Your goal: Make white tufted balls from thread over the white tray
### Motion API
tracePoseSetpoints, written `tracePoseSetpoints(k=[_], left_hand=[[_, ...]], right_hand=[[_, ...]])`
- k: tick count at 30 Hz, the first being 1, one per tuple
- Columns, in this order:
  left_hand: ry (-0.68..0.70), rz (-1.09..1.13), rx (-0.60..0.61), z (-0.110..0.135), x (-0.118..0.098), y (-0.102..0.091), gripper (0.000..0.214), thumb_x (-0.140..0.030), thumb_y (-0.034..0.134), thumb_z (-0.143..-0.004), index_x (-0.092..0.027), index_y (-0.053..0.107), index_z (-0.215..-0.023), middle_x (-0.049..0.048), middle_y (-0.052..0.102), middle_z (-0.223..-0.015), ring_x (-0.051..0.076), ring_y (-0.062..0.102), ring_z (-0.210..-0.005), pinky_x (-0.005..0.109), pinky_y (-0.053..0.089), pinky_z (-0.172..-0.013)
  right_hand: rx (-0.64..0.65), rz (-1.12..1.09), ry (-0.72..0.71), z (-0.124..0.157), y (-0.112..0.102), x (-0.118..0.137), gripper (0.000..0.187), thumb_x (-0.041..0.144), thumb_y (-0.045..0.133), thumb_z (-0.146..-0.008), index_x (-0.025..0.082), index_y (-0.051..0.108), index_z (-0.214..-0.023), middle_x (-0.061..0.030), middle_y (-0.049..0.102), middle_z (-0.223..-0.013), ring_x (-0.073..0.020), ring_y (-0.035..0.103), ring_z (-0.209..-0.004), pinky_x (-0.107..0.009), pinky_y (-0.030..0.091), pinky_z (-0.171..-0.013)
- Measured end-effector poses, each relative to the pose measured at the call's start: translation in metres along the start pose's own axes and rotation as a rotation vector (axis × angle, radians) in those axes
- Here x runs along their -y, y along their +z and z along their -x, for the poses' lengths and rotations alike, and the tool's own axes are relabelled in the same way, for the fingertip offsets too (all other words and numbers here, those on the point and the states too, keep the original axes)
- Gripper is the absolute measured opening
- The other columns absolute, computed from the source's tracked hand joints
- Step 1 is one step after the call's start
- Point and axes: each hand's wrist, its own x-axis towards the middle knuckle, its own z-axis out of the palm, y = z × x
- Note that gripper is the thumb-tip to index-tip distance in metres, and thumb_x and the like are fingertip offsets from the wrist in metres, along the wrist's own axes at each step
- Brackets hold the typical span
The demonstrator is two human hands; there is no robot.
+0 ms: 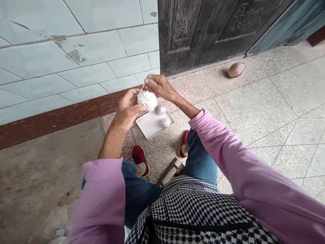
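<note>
My left hand (129, 110) is closed around the left side of a ball of white yarn (147, 100), with the thumb along its lower edge. Just above the ball, my right hand (159, 86) pinches a strand of white yarn (142, 86) that runs down to the ball's upper left. Below the hands, a shallow white tray (149, 125) lies on the floor. Two smaller balls of white yarn, one farther back (161, 110) and one nearer (166, 122), sit toward its right side.
A tiled wall (76, 67) stands ahead on the left, beside a dark carved door (190, 34). A deflated-looking ball (236, 69) lies on the speckled floor near the door. My red shoes (140, 159) flank the tray's near side, and a wooden stool (167, 172) shows under me.
</note>
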Motion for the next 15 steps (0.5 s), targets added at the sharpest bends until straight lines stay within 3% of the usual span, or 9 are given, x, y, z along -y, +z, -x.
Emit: tracePoseSetpoints(k=[3,6,9,12,15], left_hand=[[0.045,0.1,-0.099,-0.008,-0.002,-0.003,0.066,-0.052,0.111,-0.067,-0.031,0.063,-0.108,0.0103,0.083,-0.113,0.038,0.087,-0.115,0.047,0.076,-0.081],[0.072,0.092,-0.202,-0.016,0.002,-0.017,0.076,-0.065,0.114,-0.066,-0.032,0.059,-0.106,0.0086,0.082,-0.111,0.036,0.084,-0.114,0.047,0.073,-0.079],[0.078,0.018,-0.28,-0.022,0.012,-0.039,0.086,-0.076,0.117,-0.067,-0.031,0.055,-0.108,0.0028,0.078,-0.105,0.032,0.083,-0.113,0.045,0.065,-0.08],[0.102,-0.1,-0.303,-0.026,0.022,-0.055,0.089,-0.078,0.116,-0.077,-0.03,0.049,-0.11,-0.0026,0.071,-0.099,0.028,0.081,-0.117,0.042,0.056,-0.085],[0.169,-0.159,-0.409,-0.029,0.025,-0.055,0.087,-0.069,0.117,-0.074,-0.031,0.047,-0.109,-0.0033,0.07,-0.1,0.023,0.074,-0.102,0.04,0.056,-0.081]], right_hand=[[-0.037,0.064,-0.011,0.001,0.009,-0.006,0.053,0.056,0.065,-0.135,0.028,0.054,-0.092,0.0024,0.054,-0.086,-0.02,0.052,-0.09,-0.034,0.045,-0.083],[0.069,0.152,-0.044,0.004,0.02,-0.006,0.046,0.037,0.067,-0.136,0.024,0.06,-0.093,0.0007,0.062,-0.093,-0.0191,0.057,-0.093,-0.033,0.048,-0.09],[0.163,0.203,-0.073,0.009,0.029,-0.002,0.045,0.032,0.07,-0.136,0.023,0.063,-0.093,0.0019,0.062,-0.089,-0.0184,0.058,-0.091,-0.033,0.048,-0.092],[0.214,0.225,-0.079,0.013,0.033,0.007,0.048,0.031,0.071,-0.135,0.023,0.064,-0.088,0.0026,0.06,-0.083,-0.0179,0.056,-0.088,-0.033,0.046,-0.09],[0.229,0.205,-0.094,0.016,0.036,0.018,0.05,0.03,0.072,-0.134,0.024,0.063,-0.086,0.0018,0.061,-0.083,-0.0187,0.056,-0.086,-0.035,0.046,-0.088]])
